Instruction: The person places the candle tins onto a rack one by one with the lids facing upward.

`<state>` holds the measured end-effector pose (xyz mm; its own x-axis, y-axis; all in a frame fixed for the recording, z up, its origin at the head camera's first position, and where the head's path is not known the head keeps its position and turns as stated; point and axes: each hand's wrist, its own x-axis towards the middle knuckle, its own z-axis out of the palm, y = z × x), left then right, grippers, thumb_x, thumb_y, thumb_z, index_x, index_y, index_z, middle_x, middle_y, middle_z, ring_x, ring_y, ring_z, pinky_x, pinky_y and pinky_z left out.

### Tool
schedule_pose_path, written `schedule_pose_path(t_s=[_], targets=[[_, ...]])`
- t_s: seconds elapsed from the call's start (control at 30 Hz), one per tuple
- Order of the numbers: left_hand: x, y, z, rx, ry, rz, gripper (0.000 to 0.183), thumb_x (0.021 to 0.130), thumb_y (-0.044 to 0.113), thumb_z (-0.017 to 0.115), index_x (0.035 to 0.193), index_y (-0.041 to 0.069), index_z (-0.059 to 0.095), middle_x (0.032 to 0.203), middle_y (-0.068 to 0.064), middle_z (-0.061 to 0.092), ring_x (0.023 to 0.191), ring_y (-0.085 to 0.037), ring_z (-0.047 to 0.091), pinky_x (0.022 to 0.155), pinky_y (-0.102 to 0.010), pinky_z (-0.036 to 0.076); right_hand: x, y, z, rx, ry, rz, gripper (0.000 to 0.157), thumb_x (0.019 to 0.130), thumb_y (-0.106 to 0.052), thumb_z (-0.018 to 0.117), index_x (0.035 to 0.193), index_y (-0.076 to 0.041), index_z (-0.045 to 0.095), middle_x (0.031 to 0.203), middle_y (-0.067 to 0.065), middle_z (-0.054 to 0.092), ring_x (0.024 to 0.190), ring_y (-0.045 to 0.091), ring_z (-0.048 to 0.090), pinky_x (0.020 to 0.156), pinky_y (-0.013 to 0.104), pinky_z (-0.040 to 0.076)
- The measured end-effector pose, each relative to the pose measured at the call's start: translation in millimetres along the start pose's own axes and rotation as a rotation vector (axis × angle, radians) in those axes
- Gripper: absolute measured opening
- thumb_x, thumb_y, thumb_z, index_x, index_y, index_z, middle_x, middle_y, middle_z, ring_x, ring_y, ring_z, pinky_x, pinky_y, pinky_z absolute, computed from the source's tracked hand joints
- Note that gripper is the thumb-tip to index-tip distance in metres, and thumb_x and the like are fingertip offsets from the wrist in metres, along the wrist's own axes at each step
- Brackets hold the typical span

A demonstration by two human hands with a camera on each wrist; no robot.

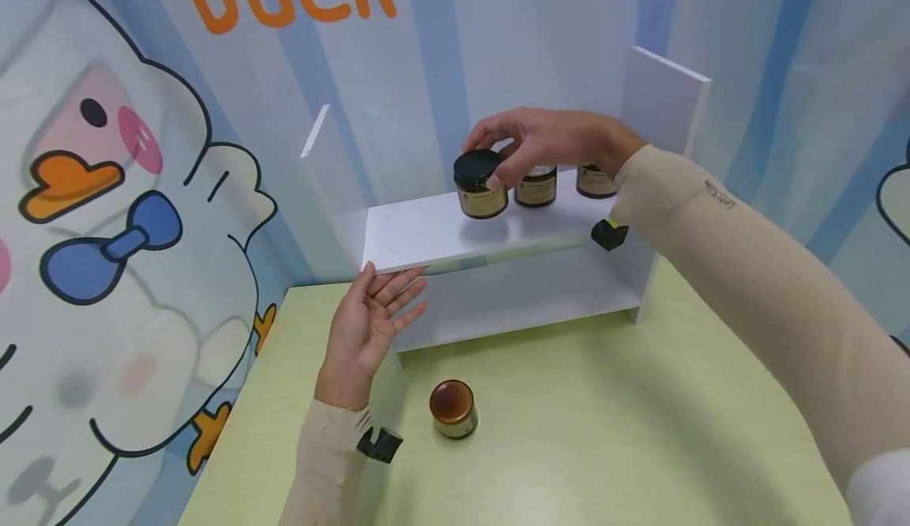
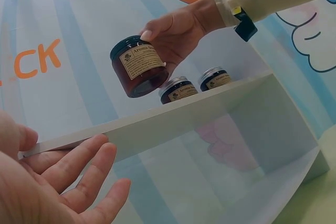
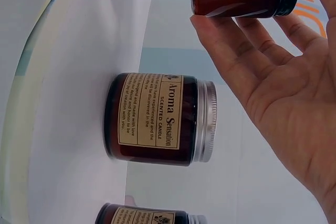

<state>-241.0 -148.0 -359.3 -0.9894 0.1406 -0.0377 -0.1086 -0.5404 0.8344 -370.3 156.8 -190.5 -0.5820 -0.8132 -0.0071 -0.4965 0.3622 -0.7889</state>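
My right hand (image 1: 543,143) grips a brown scented candle jar (image 1: 483,198) with a black lid, fingers and thumb around its upper part. In the left wrist view the held jar (image 2: 137,69) hangs tilted above the white shelf board (image 2: 126,136). Beside it on the upper board stand two more candle jars with silver lids, the nearer jar (image 1: 536,190) and the farther jar (image 1: 596,182). The nearer jar's label (image 3: 152,111) reads Aroma Sensation scented candle. My left hand (image 1: 366,321), palm up with fingers extended, touches the front left edge of the upper board from below.
Another brown jar (image 1: 453,411) stands on the pale green table (image 1: 569,431) in front of the shelf. The shelf has a lower board (image 1: 526,297) and upright side panels, the right panel (image 1: 664,99) being taller in view. A printed duck backdrop (image 1: 142,273) stands behind and left.
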Motion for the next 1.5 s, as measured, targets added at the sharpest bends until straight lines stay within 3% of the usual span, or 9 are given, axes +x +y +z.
schedule_pose_path(t_s=[0.17, 0.7, 1.23, 1.5], targets=[[0.3, -1.0, -0.3, 0.001, -0.001, -0.004, 0.057, 0.109, 0.046, 0.042, 0.144, 0.001, 0.05, 0.124, -0.01, 0.073, 0.119, -0.024, 0.068, 0.109, -0.052, 0.046, 3.2, 0.6, -0.4, 0.008, 0.0, 0.022, 0.053, 0.09, -0.019, 0.079, 0.137, -0.017, 0.056, 0.136, 0.008, 0.056, 0.113, 0.031, 0.065, 0.096, 0.052, 0.054], [-1.9, -1.9, 1.6, 0.002, 0.01, 0.007, 0.055, 0.11, 0.044, 0.04, 0.143, 0.001, 0.05, 0.135, -0.017, 0.064, 0.119, -0.025, 0.068, 0.111, -0.054, 0.043, 12.5, 1.4, 0.4, 0.018, 0.013, 0.075, 0.057, 0.089, -0.017, 0.08, 0.139, -0.014, 0.053, 0.138, 0.008, 0.054, 0.12, 0.029, 0.061, 0.099, 0.055, 0.052], [-0.6, -2.8, 1.7, 0.014, 0.013, 0.012, 0.055, 0.11, 0.045, 0.041, 0.143, 0.003, 0.051, 0.124, -0.01, 0.073, 0.121, -0.026, 0.067, 0.109, -0.052, 0.046, 19.6, 2.0, 0.4, -0.003, 0.008, 0.1, 0.056, 0.089, -0.017, 0.078, 0.139, -0.013, 0.053, 0.137, 0.009, 0.054, 0.119, 0.029, 0.062, 0.1, 0.053, 0.053], [-0.8, -3.1, 3.2, 0.012, 0.028, 0.012, 0.054, 0.11, 0.044, 0.041, 0.143, 0.002, 0.052, 0.138, -0.019, 0.061, 0.121, -0.026, 0.067, 0.109, -0.052, 0.046, 23.8, 2.2, -0.9, -0.044, 0.019, 0.1, 0.055, 0.088, -0.018, 0.079, 0.137, -0.015, 0.055, 0.136, 0.007, 0.055, 0.118, 0.027, 0.062, 0.099, 0.048, 0.054]])
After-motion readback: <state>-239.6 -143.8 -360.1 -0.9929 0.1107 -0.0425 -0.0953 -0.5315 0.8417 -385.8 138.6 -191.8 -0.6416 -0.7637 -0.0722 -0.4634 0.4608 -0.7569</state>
